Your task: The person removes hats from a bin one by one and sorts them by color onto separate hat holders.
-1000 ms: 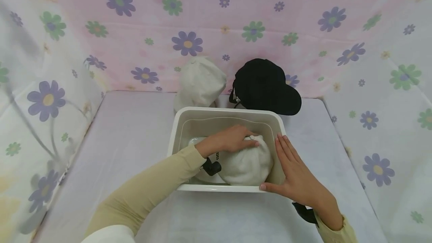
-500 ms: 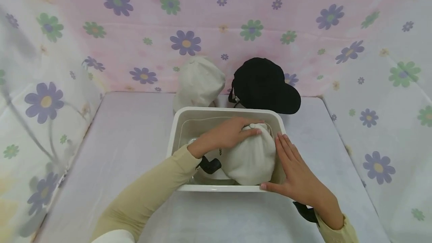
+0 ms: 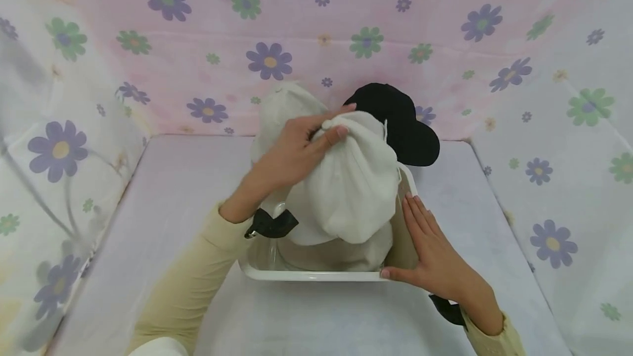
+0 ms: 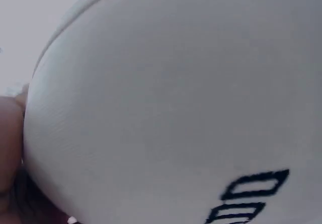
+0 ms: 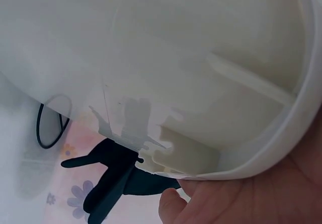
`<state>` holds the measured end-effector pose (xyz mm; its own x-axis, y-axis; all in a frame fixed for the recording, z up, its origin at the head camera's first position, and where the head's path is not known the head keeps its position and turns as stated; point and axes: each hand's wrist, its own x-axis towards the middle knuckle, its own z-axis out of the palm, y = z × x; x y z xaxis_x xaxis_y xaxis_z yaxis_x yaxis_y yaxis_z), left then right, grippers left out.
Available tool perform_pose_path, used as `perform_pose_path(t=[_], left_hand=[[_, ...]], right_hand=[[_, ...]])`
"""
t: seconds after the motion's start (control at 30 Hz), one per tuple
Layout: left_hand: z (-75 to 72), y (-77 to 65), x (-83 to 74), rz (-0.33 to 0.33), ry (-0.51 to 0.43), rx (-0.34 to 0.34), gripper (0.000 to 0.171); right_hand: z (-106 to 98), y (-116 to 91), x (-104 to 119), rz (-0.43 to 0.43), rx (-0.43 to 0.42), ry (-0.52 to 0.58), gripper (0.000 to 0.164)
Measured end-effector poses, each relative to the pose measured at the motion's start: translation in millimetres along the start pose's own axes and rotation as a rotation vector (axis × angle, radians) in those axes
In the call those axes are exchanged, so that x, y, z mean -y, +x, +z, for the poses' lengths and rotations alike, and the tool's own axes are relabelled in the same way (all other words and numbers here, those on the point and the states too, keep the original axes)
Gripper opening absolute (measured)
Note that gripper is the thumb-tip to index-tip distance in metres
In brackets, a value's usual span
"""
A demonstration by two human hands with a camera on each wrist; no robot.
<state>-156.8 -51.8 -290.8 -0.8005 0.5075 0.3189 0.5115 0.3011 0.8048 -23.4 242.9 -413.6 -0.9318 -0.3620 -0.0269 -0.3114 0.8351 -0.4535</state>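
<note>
My left hand [image 3: 292, 153] pinches a white cap [image 3: 358, 180] at the top of its crown, thumb in front and fingers behind. The cap hangs tilted over the bin, its brim pointing toward the left front. Its white panel [image 4: 151, 103], with black outlined lettering, fills the left wrist view. Below it, another pale cap [image 3: 341, 257] lies in the white plastic bin [image 3: 316, 276]. My right hand [image 3: 440, 257] rests on the bin's front right corner, fingers straight along the side rim and thumb on the front rim. In the right wrist view, my palm lies against the bin rim [image 5: 282, 148].
Behind the bin, against the flowered pink backdrop [image 3: 207, 59], stand an off-white cap [image 3: 277, 109] on the left and a black cap [image 3: 415, 131] on the right. Flowered cloth walls rise on both sides of the pale tabletop [image 3: 183, 180].
My left hand has lifted the white cap up and back out of the bin, uncovering the pale cap underneath. My right hand has stayed on the rim.
</note>
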Motion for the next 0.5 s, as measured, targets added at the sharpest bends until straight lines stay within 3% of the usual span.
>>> perform_pose_path(t=[0.17, 0.3, 0.4, 0.5], left_hand=[[-43.6, 1.0, -27.8, 0.073, 0.129, -0.245, 0.044], [-70.4, 9.9, -32.0, 0.221, 0.311, -0.428, 0.045], [-83.4, 22.0, -23.0, 0.232, 0.433, -0.462, 0.048], [-87.9, 36.3, -5.9, 0.15, 0.518, -0.37, 0.051]], right_hand=[[0.2, -0.5, 0.1, -0.028, -0.023, -0.001, 0.126], [0.9, -1.3, 0.3, -0.014, -0.021, 0.022, 0.128], [1.6, -1.3, 0.1, 0.001, -0.008, 0.035, 0.128], [1.9, -1.0, -0.6, 0.001, -0.012, 0.026, 0.128]])
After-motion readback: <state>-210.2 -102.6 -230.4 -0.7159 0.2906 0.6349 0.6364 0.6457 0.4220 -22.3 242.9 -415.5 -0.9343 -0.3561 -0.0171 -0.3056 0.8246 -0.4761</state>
